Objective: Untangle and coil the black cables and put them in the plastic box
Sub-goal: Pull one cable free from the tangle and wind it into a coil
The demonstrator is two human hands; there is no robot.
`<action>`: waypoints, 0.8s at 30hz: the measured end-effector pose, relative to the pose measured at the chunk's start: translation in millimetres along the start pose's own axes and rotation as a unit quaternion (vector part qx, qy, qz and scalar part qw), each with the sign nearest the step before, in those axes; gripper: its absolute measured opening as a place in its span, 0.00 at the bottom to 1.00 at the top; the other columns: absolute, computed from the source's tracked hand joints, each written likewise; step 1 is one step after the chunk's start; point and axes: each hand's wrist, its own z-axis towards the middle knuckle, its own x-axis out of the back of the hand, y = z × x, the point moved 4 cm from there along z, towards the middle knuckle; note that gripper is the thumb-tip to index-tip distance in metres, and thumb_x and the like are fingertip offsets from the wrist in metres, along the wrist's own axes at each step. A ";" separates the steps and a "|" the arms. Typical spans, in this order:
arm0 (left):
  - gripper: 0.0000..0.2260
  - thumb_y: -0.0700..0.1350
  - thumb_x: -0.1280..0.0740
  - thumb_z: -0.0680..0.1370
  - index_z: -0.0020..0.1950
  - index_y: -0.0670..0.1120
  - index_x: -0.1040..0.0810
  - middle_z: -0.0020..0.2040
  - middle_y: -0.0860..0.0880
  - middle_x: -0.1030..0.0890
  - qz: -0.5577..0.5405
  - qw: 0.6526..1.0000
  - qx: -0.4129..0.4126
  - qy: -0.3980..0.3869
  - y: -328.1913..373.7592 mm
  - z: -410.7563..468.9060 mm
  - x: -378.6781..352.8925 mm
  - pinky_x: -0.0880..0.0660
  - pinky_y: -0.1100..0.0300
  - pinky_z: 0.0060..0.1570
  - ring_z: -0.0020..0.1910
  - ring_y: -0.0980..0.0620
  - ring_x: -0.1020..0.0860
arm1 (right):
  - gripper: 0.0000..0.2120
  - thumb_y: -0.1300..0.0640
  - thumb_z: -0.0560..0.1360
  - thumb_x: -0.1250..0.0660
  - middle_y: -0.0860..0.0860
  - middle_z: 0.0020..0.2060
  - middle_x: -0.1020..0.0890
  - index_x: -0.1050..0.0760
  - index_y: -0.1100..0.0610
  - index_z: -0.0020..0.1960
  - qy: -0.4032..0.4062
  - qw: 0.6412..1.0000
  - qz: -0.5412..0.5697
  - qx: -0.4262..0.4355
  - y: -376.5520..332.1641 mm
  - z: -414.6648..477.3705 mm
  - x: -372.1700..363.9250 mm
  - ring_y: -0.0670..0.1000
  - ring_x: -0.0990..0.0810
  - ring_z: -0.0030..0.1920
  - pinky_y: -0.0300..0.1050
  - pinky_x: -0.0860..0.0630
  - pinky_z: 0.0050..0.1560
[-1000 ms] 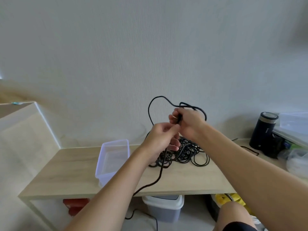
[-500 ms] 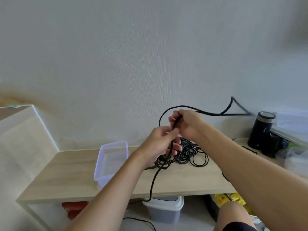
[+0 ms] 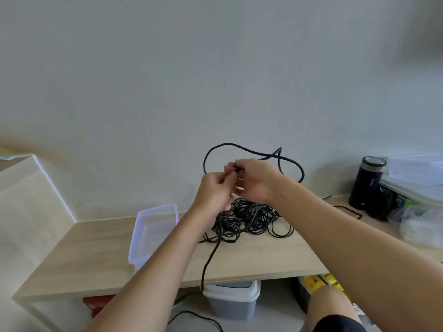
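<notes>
On table, right of box: tangle of cables. Above it one cable, pinched by left hand & right hand, fingers curled, hands touching. Prob light, limp, snag-prone, not fragile; best held nr its end, fed thru fingers. Loop rises above hands, tail drops over table edge; long axis approx vertical.

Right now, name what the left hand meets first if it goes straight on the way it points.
Most likely the right hand, close ahead of the fingers of the left hand; both pinch the black cable. Depth is unclear.
</notes>
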 end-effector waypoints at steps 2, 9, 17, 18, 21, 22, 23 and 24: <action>0.13 0.42 0.42 0.84 0.40 0.42 0.25 0.27 0.51 0.33 0.025 1.000 0.008 -0.012 -3.1 2.4 2.9 0.38 0.61 0.27 0.23 0.55 0.36 | 0.12 0.61 0.83 0.48 0.52 0.31 0.21 0.30 0.58 0.43 0.039 0.999 0.032 0.016 -9.8 3.5 4.4 0.52 0.22 0.37 0.43 0.28 0.38; 0.10 0.44 0.38 0.83 0.44 0.43 0.23 0.34 0.47 0.24 0.060 0.991 0.024 -0.115 -4.1 0.1 -6.3 0.28 0.58 0.31 0.30 0.52 0.24 | 0.12 0.64 0.81 0.46 0.51 0.25 0.24 0.29 0.59 0.42 0.074 0.996 0.011 0.043 -25.4 7.0 18.3 0.52 0.23 0.32 0.44 0.29 0.36; 0.13 0.40 0.43 0.84 0.44 0.42 0.23 0.29 0.50 0.32 0.145 0.973 0.022 -0.178 -3.4 0.1 4.3 0.31 0.61 0.31 0.30 0.50 0.25 | 0.14 0.59 0.84 0.49 0.50 0.28 0.27 0.29 0.58 0.43 0.070 0.992 0.091 0.052 -34.0 5.4 20.5 0.51 0.24 0.32 0.43 0.29 0.38; 0.13 0.40 0.44 0.85 0.45 0.41 0.23 0.31 0.48 0.29 0.152 0.965 0.039 -0.208 -2.8 -2.8 6.3 0.29 0.60 0.33 0.33 0.47 0.21 | 0.15 0.60 0.83 0.50 0.50 0.26 0.28 0.30 0.57 0.42 0.083 0.988 0.116 0.067 -35.3 7.0 22.2 0.51 0.24 0.31 0.42 0.30 0.35; 0.12 0.41 0.43 0.85 0.48 0.42 0.22 0.40 0.44 0.23 0.063 0.976 0.037 -0.206 9.4 -6.5 -1.1 0.24 0.56 0.41 0.40 0.45 0.17 | 0.15 0.59 0.84 0.51 0.49 0.26 0.28 0.32 0.57 0.42 0.076 0.987 0.106 0.088 -38.7 8.4 19.5 0.51 0.24 0.33 0.42 0.34 0.35; 0.10 0.42 0.41 0.85 0.48 0.42 0.22 0.40 0.44 0.23 0.001 0.984 0.030 -0.174 14.7 -5.1 -4.4 0.24 0.54 0.42 0.40 0.45 0.18 | 0.15 0.58 0.85 0.51 0.49 0.27 0.28 0.31 0.57 0.42 0.050 0.992 0.079 0.079 -36.3 5.8 12.7 0.51 0.24 0.34 0.43 0.33 0.36; 0.10 0.42 0.39 0.84 0.46 0.42 0.24 0.37 0.46 0.25 -0.046 0.990 0.012 -0.132 17.8 -2.5 -6.7 0.24 0.54 0.40 0.36 0.46 0.20 | 0.15 0.57 0.85 0.50 0.50 0.29 0.27 0.31 0.58 0.43 0.019 0.996 0.050 0.065 -31.8 3.5 5.0 0.51 0.24 0.35 0.44 0.31 0.37; 0.11 0.42 0.39 0.84 0.43 0.43 0.25 0.34 0.47 0.28 -0.053 0.994 -0.011 -0.097 20.0 -0.4 -7.0 0.26 0.56 0.37 0.32 0.47 0.24 | 0.15 0.57 0.85 0.50 0.50 0.30 0.26 0.30 0.58 0.43 -0.004 0.998 0.029 0.057 -27.7 2.0 -0.7 0.52 0.24 0.36 0.44 0.30 0.37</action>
